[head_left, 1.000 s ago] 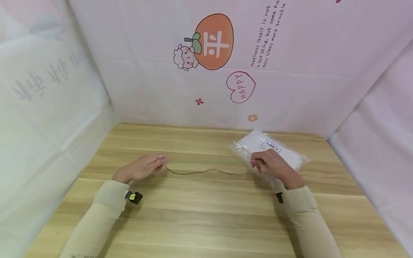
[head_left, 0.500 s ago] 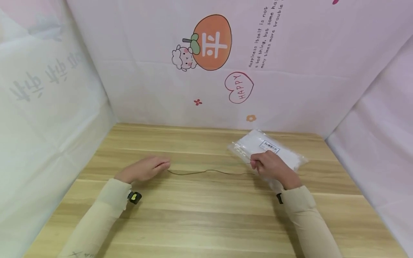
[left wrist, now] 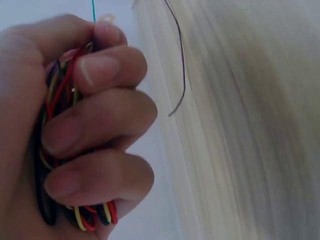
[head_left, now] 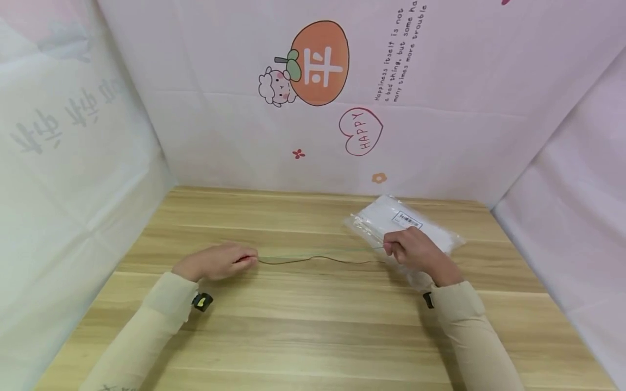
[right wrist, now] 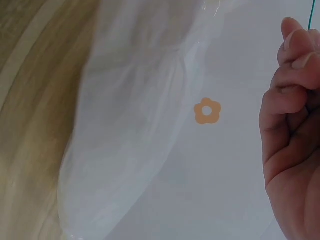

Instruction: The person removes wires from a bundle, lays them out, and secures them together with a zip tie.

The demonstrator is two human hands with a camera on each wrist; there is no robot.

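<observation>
Squeezing a bundle of coloured wires (left wrist: 59, 92) in my curled left grip (head_left: 218, 262), I see 1 dark, wavy strand (head_left: 320, 257) over the worktop (head_left: 313, 336) and 1 green strand (right wrist: 311, 15) running to my right grip (head_left: 415, 252), which pinches it near a plastic-wrapped white package (head_left: 383, 213).

We find room to pass over the near tabletop (head_left: 313, 336), between the sleeves (head_left: 142, 331). Farther out, a green wire (head_left: 320, 252) and a dark wire (head_left: 286, 263) obstruct the gap between the hands (head_left: 220, 262). A bagged package (head_left: 391, 217) crowds the right; the back wall (head_left: 235, 130) bounds the far edge.
</observation>
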